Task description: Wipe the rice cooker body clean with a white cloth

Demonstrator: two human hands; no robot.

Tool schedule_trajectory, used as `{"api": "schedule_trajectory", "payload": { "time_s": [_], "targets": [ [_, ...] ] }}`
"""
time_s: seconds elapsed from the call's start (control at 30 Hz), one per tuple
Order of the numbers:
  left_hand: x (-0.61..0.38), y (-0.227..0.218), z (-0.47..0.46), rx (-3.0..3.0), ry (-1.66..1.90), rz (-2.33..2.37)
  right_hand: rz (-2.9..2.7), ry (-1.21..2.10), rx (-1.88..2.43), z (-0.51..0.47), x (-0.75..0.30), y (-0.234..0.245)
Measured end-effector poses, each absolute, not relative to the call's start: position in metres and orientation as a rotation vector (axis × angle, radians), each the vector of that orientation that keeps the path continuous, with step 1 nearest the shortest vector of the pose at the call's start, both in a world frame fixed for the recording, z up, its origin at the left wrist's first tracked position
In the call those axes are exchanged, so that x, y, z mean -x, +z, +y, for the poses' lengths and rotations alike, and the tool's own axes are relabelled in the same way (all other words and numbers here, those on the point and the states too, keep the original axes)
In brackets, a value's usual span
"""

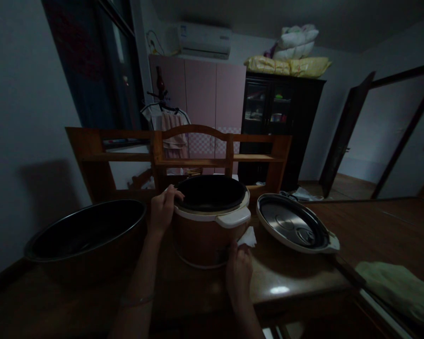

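A rice cooker body point(201, 240) with a cream rim and a dark open top stands upright on the table. My left hand point(163, 209) grips its rim at the left, fingers hooked over the edge. Low at the cooker's front right, my right hand point(239, 268) is closed on a white tissue point(248, 237), part of which sticks out beyond the fingers. To the right lies the cooker's lid point(293, 223), its metal inner side facing up. On the left is a dark inner pot point(88, 230), apart from the cooker.
A wooden shelf rack point(192, 162) runs along the table's back edge. Pale green cloth point(395, 285) lies at the lower right. Beyond are pink wardrobes point(201, 89), a black cabinet point(281, 122) and an open door point(349, 136). A wall stands close on the left.
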State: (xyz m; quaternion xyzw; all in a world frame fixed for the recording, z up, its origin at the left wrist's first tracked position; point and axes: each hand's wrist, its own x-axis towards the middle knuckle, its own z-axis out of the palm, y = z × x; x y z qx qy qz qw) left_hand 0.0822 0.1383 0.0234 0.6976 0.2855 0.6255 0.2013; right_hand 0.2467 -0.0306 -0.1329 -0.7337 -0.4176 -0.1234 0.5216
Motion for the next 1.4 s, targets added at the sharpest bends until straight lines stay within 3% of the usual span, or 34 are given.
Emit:
{"api": "schedule_trajectory", "payload": {
  "time_s": [0.77,1.0,1.4],
  "targets": [
    [-0.081,0.023,0.138,-1.955,1.725,0.795,-1.069,-0.075,1.474,-0.040,-0.235,-0.130],
    [-0.081,0.022,0.140,-1.953,1.737,0.791,-1.262,-0.304,1.508,-0.039,-0.236,-0.144],
    [-0.081,0.023,0.139,-1.947,1.745,0.778,-1.363,-0.357,1.507,-0.043,-0.232,-0.121]
  ]
}}
